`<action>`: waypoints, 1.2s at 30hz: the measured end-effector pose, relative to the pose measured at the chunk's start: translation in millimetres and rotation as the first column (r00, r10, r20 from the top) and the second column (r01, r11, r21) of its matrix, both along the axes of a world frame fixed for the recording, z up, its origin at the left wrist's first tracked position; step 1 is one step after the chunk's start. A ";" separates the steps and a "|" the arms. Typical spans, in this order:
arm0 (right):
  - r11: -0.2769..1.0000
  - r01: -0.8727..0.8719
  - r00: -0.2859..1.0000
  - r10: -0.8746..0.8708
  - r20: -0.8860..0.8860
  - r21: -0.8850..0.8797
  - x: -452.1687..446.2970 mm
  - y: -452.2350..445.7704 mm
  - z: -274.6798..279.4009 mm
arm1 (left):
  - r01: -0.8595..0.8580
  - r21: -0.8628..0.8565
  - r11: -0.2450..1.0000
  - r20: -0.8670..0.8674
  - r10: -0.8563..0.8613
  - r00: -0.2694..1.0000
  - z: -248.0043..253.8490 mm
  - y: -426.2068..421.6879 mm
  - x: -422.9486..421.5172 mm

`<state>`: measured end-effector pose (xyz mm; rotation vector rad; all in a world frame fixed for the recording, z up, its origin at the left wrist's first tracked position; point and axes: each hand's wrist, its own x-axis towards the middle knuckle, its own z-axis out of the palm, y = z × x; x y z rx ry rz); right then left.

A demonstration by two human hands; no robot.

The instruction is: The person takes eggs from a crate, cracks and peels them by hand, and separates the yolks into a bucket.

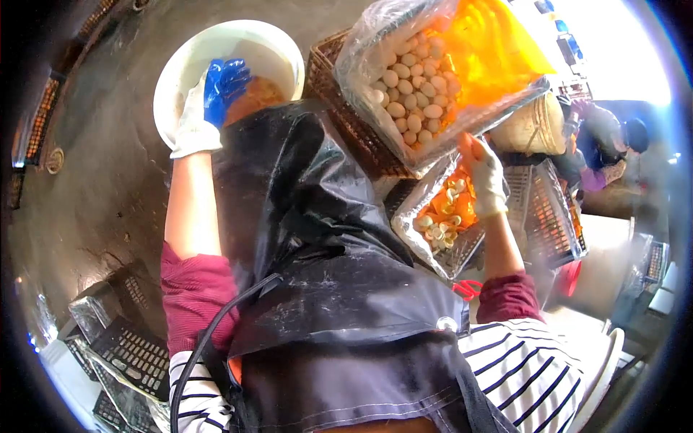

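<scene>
My left hand [216,101], in a white glove with blue-coated fingers, reaches into a white bucket [289,58]. Its fingers curl together, and what they hold, if anything, is hidden. Orange-brown contents [256,97] show inside the bucket. My right hand [482,173], in a white glove with orange fingers, hovers beside a small plastic-lined crate [411,238] of cracked eggshells [444,224]. Its fingers stretch out towards the egg crate's near edge, with nothing visible in them. Many pale whole eggs [415,90] lie in the larger plastic-lined crate [361,54], partly over bright orange plastic.
A black apron [332,289] covers my lap between the bucket and crates. Brown baskets [339,115] support the egg crate. A beige bucket [530,126] and grey crate [541,209] stand to the right. Another person [606,141] works beyond. Black crates [133,339] sit lower left.
</scene>
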<state>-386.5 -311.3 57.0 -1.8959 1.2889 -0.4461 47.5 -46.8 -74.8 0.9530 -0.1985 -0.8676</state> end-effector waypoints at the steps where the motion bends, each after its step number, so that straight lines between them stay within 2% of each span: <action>1: 0.984 -0.146 0.977 0.127 -0.172 -0.102 21.9 -2.1 1.8 | 0.057 -0.008 0.998 0.058 -0.056 0.997 -13.7 2.4 8.2; 2: 0.993 -0.084 0.996 0.086 -0.019 0.080 49.3 1.5 3.0 | 0.050 0.009 0.999 0.061 -0.051 0.997 -17.9 2.0 8.0; 3: 0.991 -0.134 0.991 0.134 -0.026 0.021 60.5 -17.8 -35.0 | 0.039 0.022 0.999 0.067 -0.040 0.997 -18.1 5.8 5.2; 4: 0.848 -0.519 0.678 0.333 -0.655 -0.105 75.2 -39.3 -55.2 | 0.025 0.031 0.999 0.076 -0.027 0.997 -13.8 11.9 2.0; 5: 0.487 -0.871 0.163 0.167 -0.972 -0.062 90.3 -60.2 -74.6 | -0.118 0.052 0.992 0.084 0.113 0.990 27.5 11.8 -28.8; 6: 0.687 -0.716 0.381 0.237 -0.894 -0.124 103.1 -49.0 -71.1 | -0.123 0.158 0.980 0.181 0.094 0.979 44.7 11.3 -35.7; 7: 0.673 -0.739 0.280 0.264 -0.923 -0.032 113.0 -47.0 -69.2 | -0.116 0.146 0.982 0.220 0.083 0.972 51.6 13.0 -39.4; 9: 0.608 -0.794 0.222 0.294 -0.930 0.002 104.8 -75.0 -132.7 | -0.124 0.172 0.977 0.240 0.081 0.968 64.0 11.5 -43.6; 11: 0.549 -0.832 0.149 0.354 -0.923 0.077 98.8 -75.8 -137.9 | -0.143 0.241 0.960 0.194 0.097 0.976 77.5 7.1 -51.0; 13: 0.487 -0.858 0.075 0.433 -0.898 0.163 91.7 -81.4 -126.6 | -0.071 0.220 0.973 0.126 0.044 0.991 70.4 1.8 -47.4; 15: 0.422 -0.905 0.167 0.458 -0.873 0.048 80.7 -97.9 -130.9 | -0.031 0.154 0.988 0.061 0.022 0.998 59.3 -3.1 -39.6; 17: 0.342 -0.933 0.234 0.345 -0.909 -0.110 89.4 -109.2 -144.0 | -0.033 0.060 0.998 -0.001 0.033 0.999 53.0 -6.7 -37.0; 18: 0.654 -0.731 0.634 0.546 -0.548 -0.195 100.7 -103.9 -141.6 | -0.035 0.105 0.994 0.020 0.034 0.999 55.0 -7.4 -39.3; 19: 0.758 -0.625 0.773 0.566 -0.288 -0.186 132.6 -69.1 -102.0 | -0.057 0.140 0.988 0.110 0.042 0.993 56.9 -5.6 -40.5; 20: 0.833 -0.531 0.843 0.538 0.003 -0.152 164.9 -34.0 -61.7 | -0.078 0.174 0.982 0.202 0.042 0.978 59.7 -2.7 -41.6; 21: 0.766 -0.587 0.785 0.618 0.046 -0.262 192.3 -16.4 -45.0 | -0.087 0.197 0.977 0.233 0.040 0.972 65.7 -2.1 -45.3; 23: 0.761 -0.648 0.694 0.606 0.388 -0.030 234.3 0.9 -43.5 | -0.078 0.218 0.973 0.248 0.023 0.969 64.2 -0.2 -41.7; 24: 0.721 -0.692 0.636 0.620 0.460 -0.014 253.7 15.6 -38.8 | -0.073 0.198 0.978 0.322 0.005 0.947 54.0 2.5 -38.7; 25: 0.740 -0.670 0.634 0.616 0.467 -0.067 268.8 33.5 -33.7 | -0.129 0.240 0.962 0.469 0.001 0.883 20.5 -1.2 -26.7; 26: 0.756 -0.644 0.631 0.612 0.476 -0.119 281.9 48.9 -31.7 | -0.148 0.254 0.956 0.537 -0.012 0.844 9.8 -2.0 -21.9; 27: 0.684 -0.603 0.715 0.235 0.659 0.410 296.8 53.9 -45.4 | -0.181 0.294 0.938 0.627 -0.047 0.777 8.7 -0.1 -21.3; 28: 0.640 -0.544 0.809 0.229 0.541 0.542 302.3 70.3 -40.8 | -0.217 0.341 0.915 0.702 -0.094 0.706 12.1 0.1 -22.2; 29: 0.640 -0.580 0.791 0.294 0.537 0.503 312.9 54.4 -76.8 | -0.257 0.372 0.892 0.759 -0.133 0.637 21.1 1.2 -24.7; 30: 0.639 -0.614 0.770 0.356 0.530 0.464 323.6 38.9 -112.1 | -0.322 0.467 0.823 0.803 -0.243 0.544 47.6 4.7 -34.7; 33: 0.607 -0.570 0.813 0.514 0.274 0.554 321.8 80.8 -15.2 | -0.285 0.421 0.861 0.759 -0.163 0.630 30.5 -12.6 -27.2; 34: 0.551 -0.753 0.656 0.669 0.349 0.359 323.3 77.6 -20.0 | -0.294 0.392 0.872 0.820 -0.187 0.541 34.9 -19.4 -27.2; 35: 0.444 -0.884 0.465 0.802 0.375 0.146 324.2 76.5 -24.5 | -0.301 0.364 0.881 0.871 -0.208 0.445 39.2 -25.2 -27.7; 36: 0.416 -0.902 0.430 0.837 0.338 0.117 327.0 74.6 -27.4 | -0.216 0.323 0.921 0.820 -0.159 0.549 40.8 -24.4 -32.8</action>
